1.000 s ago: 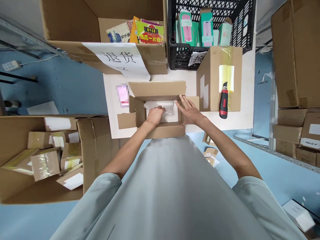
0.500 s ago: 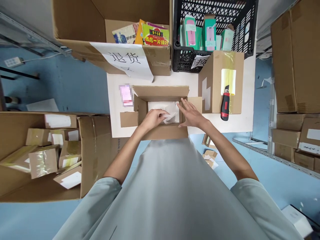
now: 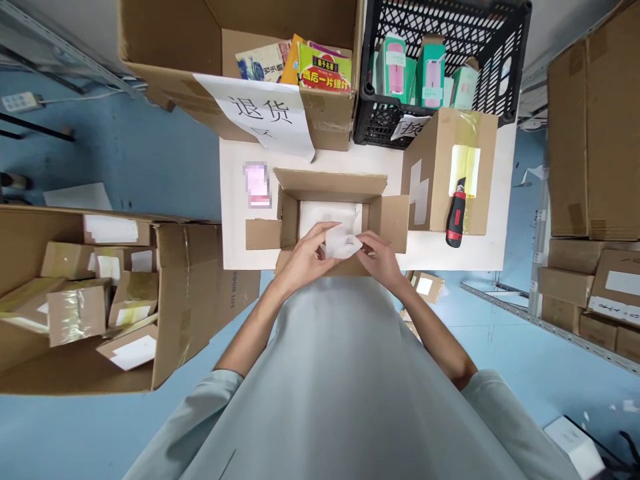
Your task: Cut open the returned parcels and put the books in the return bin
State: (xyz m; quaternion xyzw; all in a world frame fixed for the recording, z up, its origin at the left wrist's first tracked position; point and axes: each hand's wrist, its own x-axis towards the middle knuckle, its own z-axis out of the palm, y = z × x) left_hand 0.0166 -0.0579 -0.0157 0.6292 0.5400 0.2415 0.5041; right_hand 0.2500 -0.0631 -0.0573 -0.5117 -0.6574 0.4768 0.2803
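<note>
Between my hands is a crumpled piece of thin white, translucent wrapping [image 3: 342,243], held above the near side of an open cardboard box [image 3: 330,185]. My left hand [image 3: 311,256] pinches its left side; my right hand [image 3: 379,259] pinches its right edge with thumb and fingers. Inside the box lies a flat white item [image 3: 325,212], partly hidden by the wrapping and my left hand. The box's flaps are folded outward, and its near flap is partly covered by my hands.
A taped carton [image 3: 453,167] stands right of the box with a red-black utility knife [image 3: 455,212] on it. Behind are a large carton [image 3: 330,110] holding books and a black crate [image 3: 385,120] of green boxes. A bin of parcels [image 3: 187,293] sits left.
My right hand has left the open box's right wall and taken hold of the wrapping's right edge. My left hand has drawn the wrapping up and toward me. The view has shifted slightly.
</note>
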